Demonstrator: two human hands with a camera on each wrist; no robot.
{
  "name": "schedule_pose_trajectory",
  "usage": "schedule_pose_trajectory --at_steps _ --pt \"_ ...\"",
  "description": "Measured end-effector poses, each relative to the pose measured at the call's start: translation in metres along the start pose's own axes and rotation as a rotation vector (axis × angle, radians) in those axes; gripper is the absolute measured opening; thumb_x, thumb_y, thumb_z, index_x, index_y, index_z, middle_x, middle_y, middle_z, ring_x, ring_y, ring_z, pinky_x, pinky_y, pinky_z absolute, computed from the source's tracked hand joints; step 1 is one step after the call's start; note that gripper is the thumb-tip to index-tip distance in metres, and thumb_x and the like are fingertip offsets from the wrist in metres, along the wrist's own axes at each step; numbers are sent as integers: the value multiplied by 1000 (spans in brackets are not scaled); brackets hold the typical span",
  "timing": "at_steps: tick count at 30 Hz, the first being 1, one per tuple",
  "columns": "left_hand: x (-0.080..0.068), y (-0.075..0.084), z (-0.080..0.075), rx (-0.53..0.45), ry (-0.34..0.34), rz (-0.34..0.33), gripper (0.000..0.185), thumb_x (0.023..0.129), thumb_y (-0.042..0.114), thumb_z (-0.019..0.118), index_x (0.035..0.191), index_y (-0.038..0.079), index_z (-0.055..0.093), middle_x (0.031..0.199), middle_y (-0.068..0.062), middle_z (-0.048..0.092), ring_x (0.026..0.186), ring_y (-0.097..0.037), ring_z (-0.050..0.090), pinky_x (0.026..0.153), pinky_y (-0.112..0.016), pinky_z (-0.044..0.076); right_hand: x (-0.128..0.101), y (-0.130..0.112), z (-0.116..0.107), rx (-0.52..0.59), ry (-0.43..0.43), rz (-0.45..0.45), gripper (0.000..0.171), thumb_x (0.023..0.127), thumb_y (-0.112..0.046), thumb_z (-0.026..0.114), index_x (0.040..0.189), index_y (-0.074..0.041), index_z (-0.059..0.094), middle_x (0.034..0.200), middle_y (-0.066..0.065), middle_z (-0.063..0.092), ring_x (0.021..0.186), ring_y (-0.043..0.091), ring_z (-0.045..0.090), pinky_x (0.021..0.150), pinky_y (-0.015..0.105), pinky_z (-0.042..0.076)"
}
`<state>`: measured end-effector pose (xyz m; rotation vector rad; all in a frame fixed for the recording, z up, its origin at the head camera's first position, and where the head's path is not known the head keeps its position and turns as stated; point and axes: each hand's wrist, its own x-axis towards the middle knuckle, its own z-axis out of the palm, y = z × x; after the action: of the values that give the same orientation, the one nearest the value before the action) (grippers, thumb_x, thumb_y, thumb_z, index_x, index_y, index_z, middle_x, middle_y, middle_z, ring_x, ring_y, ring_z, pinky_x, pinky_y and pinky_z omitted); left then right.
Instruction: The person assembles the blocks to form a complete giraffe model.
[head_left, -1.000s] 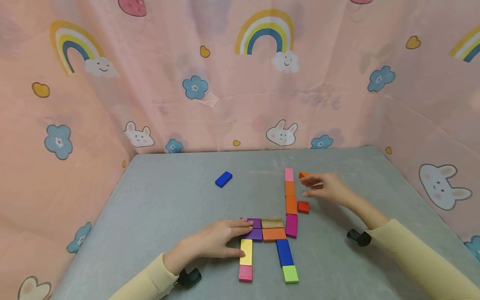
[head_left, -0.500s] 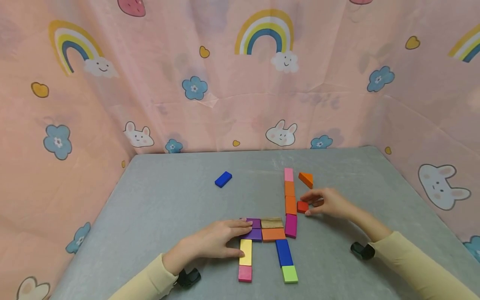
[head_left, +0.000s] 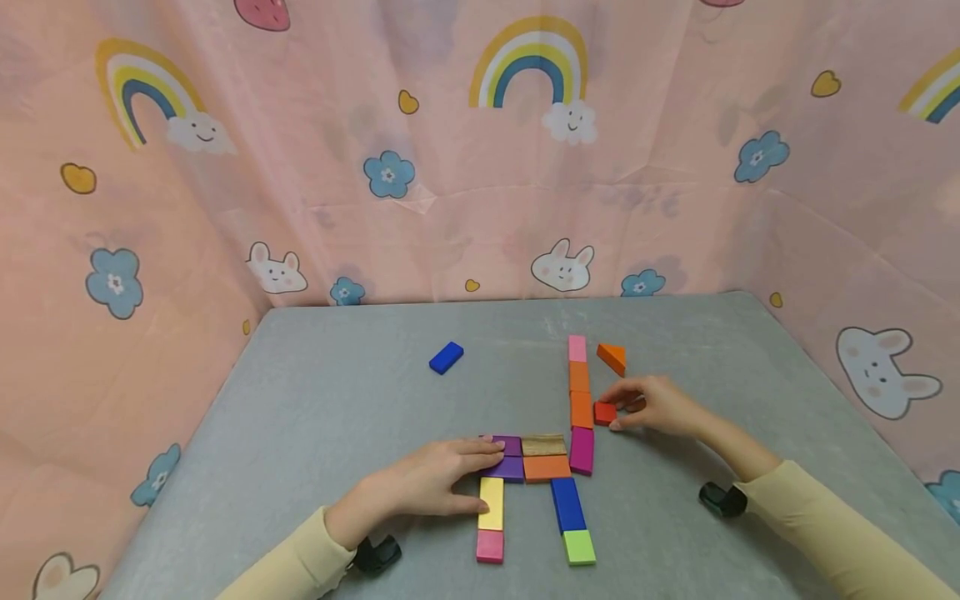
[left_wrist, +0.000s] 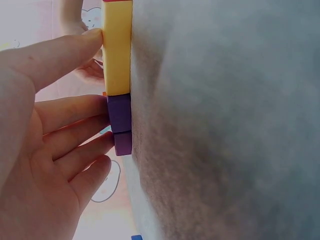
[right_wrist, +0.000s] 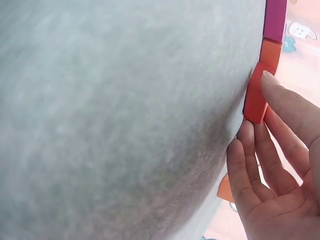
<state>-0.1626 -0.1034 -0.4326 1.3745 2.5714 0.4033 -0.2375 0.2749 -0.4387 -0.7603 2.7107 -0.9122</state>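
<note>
My right hand (head_left: 660,407) pinches a small red block (head_left: 604,413) between thumb and fingers, right beside the column's lower orange block (head_left: 581,410). In the right wrist view the thumb lies on one side of the red block (right_wrist: 255,97), the fingers at its other end. My left hand (head_left: 427,479) rests with straight fingers on the purple blocks (head_left: 512,470), its thumb touching the yellow block (head_left: 492,493). Those purple blocks adjoin a wood-grain block (head_left: 543,445) and an orange block (head_left: 547,468). Above the magenta block (head_left: 582,451), the column ends in a pink block (head_left: 577,347).
An orange triangular block (head_left: 612,358) lies beyond the right hand. Farther left on the grey table (head_left: 337,392) is a loose blue block (head_left: 447,357). Below the body stand a pink block (head_left: 491,547), a dark blue block (head_left: 567,503) and a light green block (head_left: 579,547).
My right hand has come down from the orange triangular block to the red block and taken hold of it. The left hand stays where it was.
</note>
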Motion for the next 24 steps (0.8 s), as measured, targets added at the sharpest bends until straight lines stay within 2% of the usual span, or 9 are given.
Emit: schedule_pose_trajectory --at_steps 5,9,14,18,24 --pt "0 1 -1 3 -3 -2 63 90 46 59 142 14 45 149 1 40 137 -17 39 106 -37 40 2 -4 -4 21 -12 -6 34 78 -21 78 109 -9 68 105 5 68 94 22 65 81 35 56" --pt "0 1 -1 3 -2 1 63 90 46 59 142 14 45 149 1 40 137 -17 39 106 -37 40 10 -9 -15 23 19 -33 35 79 -19 77 110 -6 68 106 9 69 94 24 65 80 35 56" --pt "0 0 -1 -4 -3 4 63 91 46 59 142 14 45 150 1 40 137 -17 39 106 -37 40 34 -14 -33 -34 78 -33 38 78 -21 78 111 -5 68 105 12 69 93 26 65 81 40 56" --pt "0 -1 -1 -4 -2 6 63 91 46 59 142 14 45 149 1 40 137 -17 39 106 -37 40 59 -13 -43 -86 93 -9 40 78 -24 78 112 -5 68 105 11 69 94 27 64 84 43 54" --pt "0 -2 -1 -4 -12 2 64 91 48 57 143 14 44 150 1 40 137 -16 39 106 -36 40 87 -5 -51 -56 83 51 38 81 -18 75 114 -2 66 109 16 68 99 32 63 85 45 53"
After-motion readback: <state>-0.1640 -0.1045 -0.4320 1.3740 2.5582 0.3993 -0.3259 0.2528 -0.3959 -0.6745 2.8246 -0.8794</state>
